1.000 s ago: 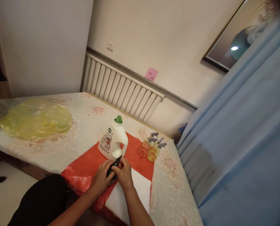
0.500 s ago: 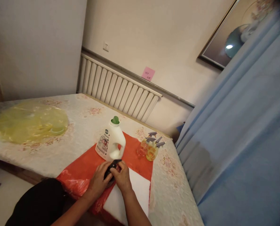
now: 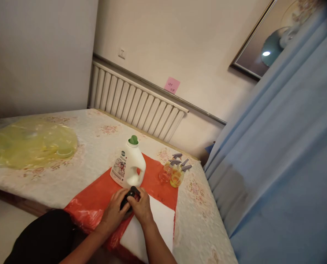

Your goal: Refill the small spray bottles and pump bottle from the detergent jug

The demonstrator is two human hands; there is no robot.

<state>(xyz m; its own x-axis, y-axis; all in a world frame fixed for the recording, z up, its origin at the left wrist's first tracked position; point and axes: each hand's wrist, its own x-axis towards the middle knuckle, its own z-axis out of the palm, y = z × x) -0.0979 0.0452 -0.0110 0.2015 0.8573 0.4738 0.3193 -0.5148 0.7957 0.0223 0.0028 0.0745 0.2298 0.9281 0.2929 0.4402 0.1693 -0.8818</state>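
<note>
Both hands are closed around a small dark spray bottle [image 3: 128, 200] with a black head. My left hand [image 3: 114, 209] wraps its left side. My right hand [image 3: 141, 207] grips the black head from the right, thumb and fingers pressed on it. Much of the bottle is hidden by the fingers. Just beyond stands a white detergent jug [image 3: 132, 165], upright, with a green spout [image 3: 133, 139] at its mouth and no cap on. Under the hands are a red plastic sheet [image 3: 97, 190] and a white pad [image 3: 160, 223].
Several spray bottles [image 3: 177, 176] with grey triggers stand to the right of the jug. At the left lies a yellow plastic bag [image 3: 28, 143] with a pale green cap [image 3: 64, 152] on it. A radiator [image 3: 136, 97] and a blue curtain [image 3: 275, 154] border the floral-covered surface [image 3: 207, 227].
The black head of the spray bottle has turned a little between my right fingers. Both hands keep their place and grip. The view has shifted slightly.
</note>
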